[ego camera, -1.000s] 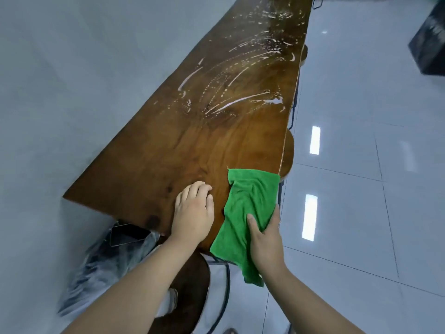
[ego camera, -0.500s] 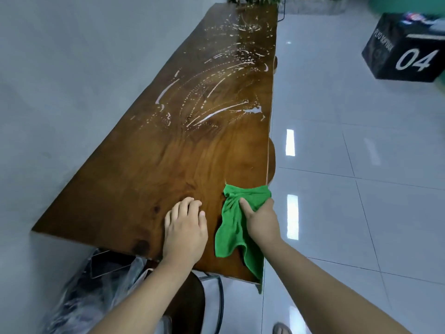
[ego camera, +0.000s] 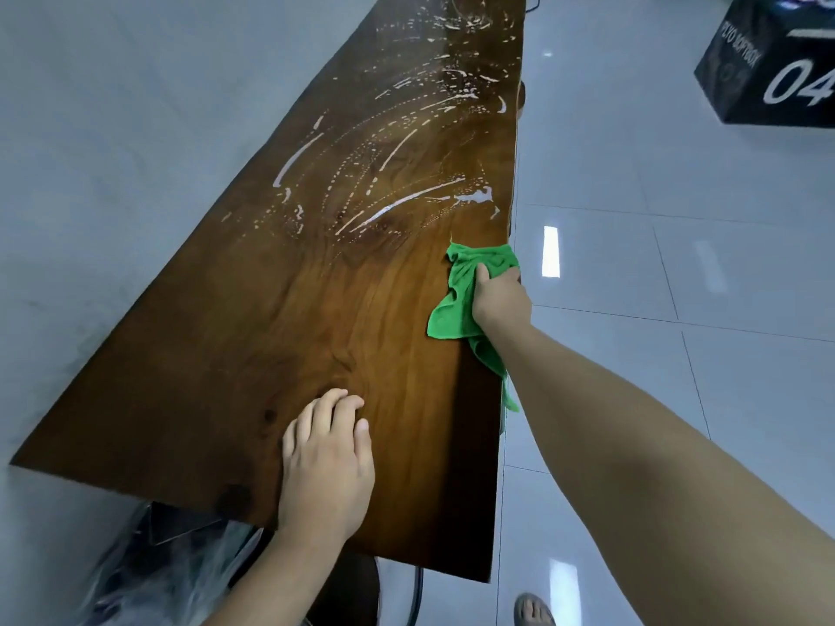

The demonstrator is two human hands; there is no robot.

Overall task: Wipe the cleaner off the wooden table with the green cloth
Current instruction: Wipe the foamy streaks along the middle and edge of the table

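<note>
A long dark wooden table [ego camera: 280, 336] runs away from me along the left wall. White streaks and dots of cleaner [ego camera: 406, 196] cover its middle and far part; the near part looks bare. My right hand [ego camera: 499, 300] presses the crumpled green cloth [ego camera: 456, 305] onto the table's right edge, just short of the nearest streaks, with a corner of cloth hanging over the side. My left hand [ego camera: 325, 463] lies flat on the near end of the table, fingers close together, holding nothing.
A grey wall [ego camera: 113, 151] borders the table's left side. Glossy white floor tiles [ego camera: 655, 264] lie to the right, with a black box marked 04 [ego camera: 777, 70] at the far right. A clear plastic bag [ego camera: 149, 576] sits under the near end. My sandalled foot [ego camera: 533, 609] shows below.
My right hand has slid the green cloth forward along the table's right edge, closer to the cleaner streaks. The view has moved forward. My left hand stays flat on the near end.
</note>
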